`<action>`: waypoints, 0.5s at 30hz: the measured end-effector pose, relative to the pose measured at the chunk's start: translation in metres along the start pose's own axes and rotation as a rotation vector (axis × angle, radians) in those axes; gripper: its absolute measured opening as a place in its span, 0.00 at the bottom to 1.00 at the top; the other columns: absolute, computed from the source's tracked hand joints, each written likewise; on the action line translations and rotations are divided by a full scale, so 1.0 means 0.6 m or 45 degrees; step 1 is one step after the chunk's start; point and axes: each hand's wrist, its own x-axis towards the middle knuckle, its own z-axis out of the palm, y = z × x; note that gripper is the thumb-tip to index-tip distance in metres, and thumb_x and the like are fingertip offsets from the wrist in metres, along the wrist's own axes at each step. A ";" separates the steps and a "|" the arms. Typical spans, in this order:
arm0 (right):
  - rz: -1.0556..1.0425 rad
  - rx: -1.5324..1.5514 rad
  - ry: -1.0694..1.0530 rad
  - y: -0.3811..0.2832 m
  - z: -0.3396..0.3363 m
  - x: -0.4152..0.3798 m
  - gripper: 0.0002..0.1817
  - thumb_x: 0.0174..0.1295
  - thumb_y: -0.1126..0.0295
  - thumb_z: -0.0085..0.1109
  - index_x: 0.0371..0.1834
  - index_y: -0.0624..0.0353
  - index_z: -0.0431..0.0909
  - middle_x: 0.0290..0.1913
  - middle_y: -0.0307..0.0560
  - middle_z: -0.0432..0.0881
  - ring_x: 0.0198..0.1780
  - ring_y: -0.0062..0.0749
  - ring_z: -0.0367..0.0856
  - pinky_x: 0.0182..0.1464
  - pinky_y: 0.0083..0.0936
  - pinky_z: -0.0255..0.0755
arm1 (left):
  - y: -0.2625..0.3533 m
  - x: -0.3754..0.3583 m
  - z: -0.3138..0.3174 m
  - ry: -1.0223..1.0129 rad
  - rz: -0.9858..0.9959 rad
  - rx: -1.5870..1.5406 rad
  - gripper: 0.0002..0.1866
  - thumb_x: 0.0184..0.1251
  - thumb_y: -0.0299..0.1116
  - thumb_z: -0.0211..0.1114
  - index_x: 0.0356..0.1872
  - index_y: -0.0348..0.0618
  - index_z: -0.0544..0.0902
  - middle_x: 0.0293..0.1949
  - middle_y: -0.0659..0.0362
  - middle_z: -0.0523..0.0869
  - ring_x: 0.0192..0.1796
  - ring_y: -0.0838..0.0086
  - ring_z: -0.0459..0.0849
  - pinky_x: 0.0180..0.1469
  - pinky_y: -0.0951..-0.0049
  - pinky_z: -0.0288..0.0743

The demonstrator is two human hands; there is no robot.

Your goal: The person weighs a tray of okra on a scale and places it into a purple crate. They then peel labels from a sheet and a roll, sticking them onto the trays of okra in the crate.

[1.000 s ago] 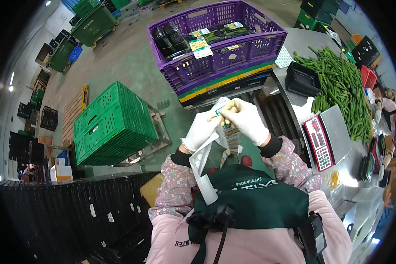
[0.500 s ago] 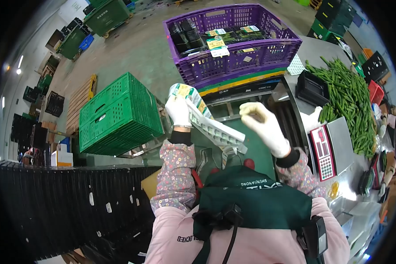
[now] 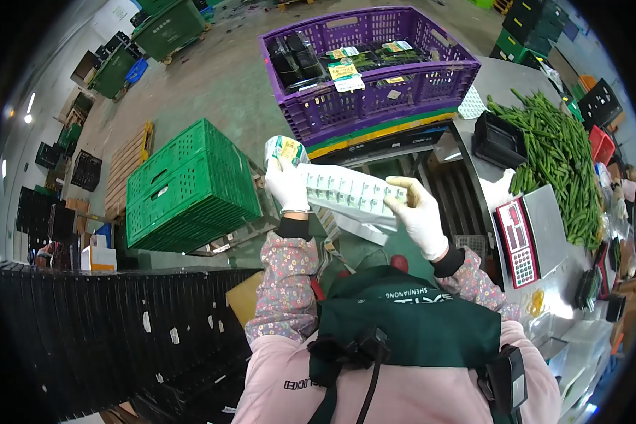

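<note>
A white sheet of small printed labels (image 3: 350,192) stretches between my two gloved hands. My left hand (image 3: 287,186) is closed on the sheet's left end and on green, white and yellow labels (image 3: 285,148) that stick up above the fingers. At the sheet's right end, my right hand (image 3: 418,215) pinches its edge between thumb and fingers. More white strip hangs below the sheet. Beyond my hands stands a purple crate (image 3: 374,95) with black trays and labelled packs of green vegetables inside.
Green crates (image 3: 191,187) stand at the left, with black crates (image 3: 106,332) stacked below them. On the metal table at the right are a black tray (image 3: 499,140), a pile of long green vegetables (image 3: 555,159) and a red-framed scale (image 3: 517,244).
My right hand has moved left and down and closed on the sheet's right end. The sheet has turned its printed face up and lies flatter between my hands.
</note>
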 end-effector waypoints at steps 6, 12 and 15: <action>0.087 0.015 -0.081 -0.017 -0.027 0.009 0.16 0.61 0.75 0.70 0.53 0.64 0.82 0.40 0.37 0.85 0.37 0.13 0.78 0.42 0.13 0.73 | 0.046 -0.004 -0.024 0.300 0.330 0.192 0.14 0.74 0.26 0.54 0.52 0.26 0.82 0.40 0.45 0.90 0.38 0.66 0.88 0.43 0.66 0.80; -0.273 -0.292 0.069 -0.022 -0.009 0.004 0.17 0.62 0.72 0.70 0.54 0.61 0.81 0.39 0.37 0.84 0.37 0.16 0.78 0.43 0.17 0.75 | 0.048 -0.011 -0.027 0.319 0.238 0.128 0.16 0.75 0.29 0.56 0.53 0.26 0.81 0.41 0.40 0.89 0.38 0.58 0.90 0.44 0.63 0.81; -0.307 -0.274 -0.007 -0.011 -0.003 0.008 0.19 0.62 0.71 0.70 0.56 0.61 0.80 0.37 0.36 0.83 0.37 0.16 0.77 0.43 0.17 0.74 | 0.024 -0.006 -0.024 0.322 0.196 0.065 0.14 0.75 0.27 0.55 0.51 0.25 0.82 0.39 0.43 0.89 0.38 0.63 0.88 0.43 0.64 0.81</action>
